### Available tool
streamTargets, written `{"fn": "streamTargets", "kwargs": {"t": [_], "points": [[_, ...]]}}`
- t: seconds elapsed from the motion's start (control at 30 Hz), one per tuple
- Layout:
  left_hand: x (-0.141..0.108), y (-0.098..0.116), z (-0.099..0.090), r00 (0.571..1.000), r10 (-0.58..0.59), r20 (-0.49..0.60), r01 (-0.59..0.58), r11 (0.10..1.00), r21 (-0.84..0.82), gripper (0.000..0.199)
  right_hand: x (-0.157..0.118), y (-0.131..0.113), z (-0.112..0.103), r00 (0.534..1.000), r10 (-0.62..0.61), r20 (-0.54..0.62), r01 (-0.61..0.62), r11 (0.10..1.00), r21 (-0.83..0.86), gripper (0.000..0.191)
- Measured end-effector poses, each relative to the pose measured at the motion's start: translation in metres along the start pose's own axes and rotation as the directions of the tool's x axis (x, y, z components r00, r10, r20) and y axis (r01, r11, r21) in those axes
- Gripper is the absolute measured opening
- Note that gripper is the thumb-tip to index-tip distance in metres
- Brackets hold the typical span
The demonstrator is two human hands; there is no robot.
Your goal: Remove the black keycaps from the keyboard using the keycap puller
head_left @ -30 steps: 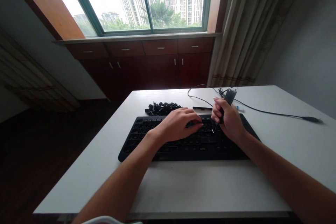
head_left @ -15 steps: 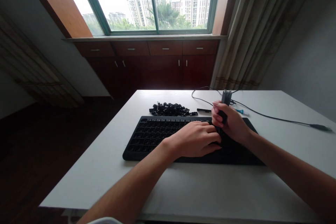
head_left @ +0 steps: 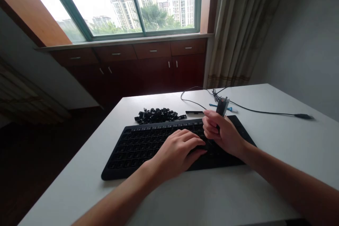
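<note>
A black keyboard (head_left: 127,137) lies on the white table, its left part showing bare key sockets with the caps off. My left hand (head_left: 180,150) rests over the keyboard's middle, fingers slightly bent and apart, thumb and forefinger touching down near the right side. Closed in a fist above the keyboard's right part, my right hand (head_left: 222,130) grips a dark-handled tool (head_left: 221,106) upright. The tool's upper end looks like two handles with metal edges; its lower end is hidden by the hands.
A heap of black keycaps (head_left: 157,115) lies behind the keyboard, beside a long black key bar (head_left: 194,112). A blue thin tool (head_left: 231,109) and a black cable (head_left: 265,113) lie farther right. A window and cabinets (head_left: 148,74) stand beyond the table (head_left: 212,197).
The view has turned and tilted, shifting everything left. My left thumb and forefinger are more spread, and the tool in my right hand leans differently.
</note>
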State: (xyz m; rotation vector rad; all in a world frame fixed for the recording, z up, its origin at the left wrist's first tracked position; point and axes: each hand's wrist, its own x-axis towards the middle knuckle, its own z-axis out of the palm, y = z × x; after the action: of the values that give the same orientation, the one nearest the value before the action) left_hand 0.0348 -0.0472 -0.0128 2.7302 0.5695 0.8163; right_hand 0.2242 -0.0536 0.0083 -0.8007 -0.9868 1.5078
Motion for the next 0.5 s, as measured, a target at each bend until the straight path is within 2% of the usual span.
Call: {"fn": "streamTargets", "kwargs": {"t": [0.2, 0.5], "points": [[-0.0043, 0.0085, 0.0058, 0.991, -0.116, -0.059, 0.113, 0.992, -0.053, 0.015, -0.004, 0.0017, 0.0095, 0.991, 0.051, -0.121, -0.049, 0.999, 0.021, 0.052], [-0.0047, 0.0079, 0.0074, 0.995, -0.066, -0.069, 0.059, 0.994, -0.088, 0.018, 0.0009, 0.0046, 0.0113, 0.96, 0.028, -0.278, 0.027, 0.981, 0.194, 0.05]]}}
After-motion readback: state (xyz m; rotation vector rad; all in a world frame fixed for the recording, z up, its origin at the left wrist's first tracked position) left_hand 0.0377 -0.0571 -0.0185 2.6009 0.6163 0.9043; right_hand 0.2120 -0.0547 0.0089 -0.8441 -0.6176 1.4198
